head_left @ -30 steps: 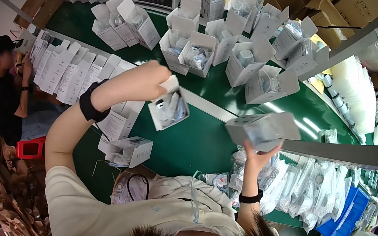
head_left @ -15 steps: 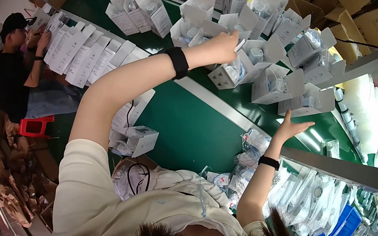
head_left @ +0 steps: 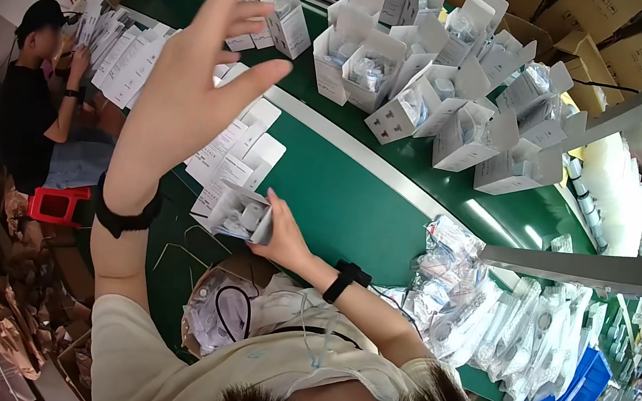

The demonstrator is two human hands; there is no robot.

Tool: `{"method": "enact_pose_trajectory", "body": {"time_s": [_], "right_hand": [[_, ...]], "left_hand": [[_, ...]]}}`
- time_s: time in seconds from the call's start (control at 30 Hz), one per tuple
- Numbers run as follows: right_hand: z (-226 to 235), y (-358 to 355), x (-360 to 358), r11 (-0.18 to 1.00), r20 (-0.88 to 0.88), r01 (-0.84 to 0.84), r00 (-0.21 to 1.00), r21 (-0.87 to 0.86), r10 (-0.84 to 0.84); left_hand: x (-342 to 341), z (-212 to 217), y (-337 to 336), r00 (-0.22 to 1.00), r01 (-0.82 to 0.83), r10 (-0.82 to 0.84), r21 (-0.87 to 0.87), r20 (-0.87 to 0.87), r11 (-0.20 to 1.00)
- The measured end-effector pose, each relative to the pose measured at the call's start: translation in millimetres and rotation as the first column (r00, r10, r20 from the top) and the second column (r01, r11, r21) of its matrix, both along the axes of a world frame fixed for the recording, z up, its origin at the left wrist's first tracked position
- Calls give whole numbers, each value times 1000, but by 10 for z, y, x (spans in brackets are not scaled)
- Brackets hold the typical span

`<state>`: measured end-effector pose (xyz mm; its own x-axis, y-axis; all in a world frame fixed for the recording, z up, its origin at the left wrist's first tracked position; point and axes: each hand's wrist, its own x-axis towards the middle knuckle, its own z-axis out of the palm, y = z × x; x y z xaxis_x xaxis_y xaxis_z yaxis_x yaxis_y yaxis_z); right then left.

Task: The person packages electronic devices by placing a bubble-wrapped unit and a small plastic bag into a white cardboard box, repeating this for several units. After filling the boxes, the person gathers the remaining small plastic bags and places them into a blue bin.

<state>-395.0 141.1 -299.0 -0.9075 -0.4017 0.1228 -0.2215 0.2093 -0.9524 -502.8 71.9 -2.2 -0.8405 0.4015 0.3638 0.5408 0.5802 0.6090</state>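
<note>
So the thing in play here is an open white carton (head_left: 211, 202), and it's right up against the fingers of the right hand (head_left: 286, 233). The thumb sits along the carton's right side near the top, the other fingers go round toward its lower edge, so they're only part-way closed, with the carton filling the gap. Some of those fingertips are hidden, so I can't tell how tight the hold is. There's whitish, plastic-wrapped stuff inside.

The left hand (head_left: 192, 88) is up in the air with nothing in it, fingers spread wide and thumb sticking out to the right. It's well apart from the carton, which is below and to the right of those fingers.

Just past the right fingers, up and to the left, there's a bunch of white boxes (head_left: 219, 155) lying overlapped. The green bench (head_left: 347, 192) shows to the right of the right fingers, and beyond that there's a heap of clear plastic packets (head_left: 515, 324) with a blue bin (head_left: 571, 400) at the far end. Up and to the right of both hands stands a crowd of open white boxes (head_left: 464, 143), all flaps up with wrapped bits inside.
</note>
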Motion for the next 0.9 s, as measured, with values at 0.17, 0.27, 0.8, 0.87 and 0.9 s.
{"method": "enact_pose_trajectory", "body": {"time_s": [0.17, 0.27, 0.8, 0.87, 0.9], "right_hand": [[57, 817, 348, 842, 0, 499, 860, -207, -510], [210, 1584, 481, 448, 155, 859, 492, -247, -857], [-192, 3260, -514, -273, -117, 952, -289, -135, -950], [-251, 3292, -459, -236, -108, 956, -257, -177, -960], [-273, 3303, -420, -217, -103, 956, -241, -197, -965]], "left_hand": [[227, -567, -894, 943, -326, 322, 41, 79, 945], [387, -1437, -1247, 946, -290, 323, -375, 26, 880], [-866, -3059, 1296, 964, -250, 267, 342, -4, 906], [-918, -3114, 1290, 956, -284, 294, 287, 7, 915], [-917, -3146, 1293, 952, -300, 307, 258, 11, 919]]}}
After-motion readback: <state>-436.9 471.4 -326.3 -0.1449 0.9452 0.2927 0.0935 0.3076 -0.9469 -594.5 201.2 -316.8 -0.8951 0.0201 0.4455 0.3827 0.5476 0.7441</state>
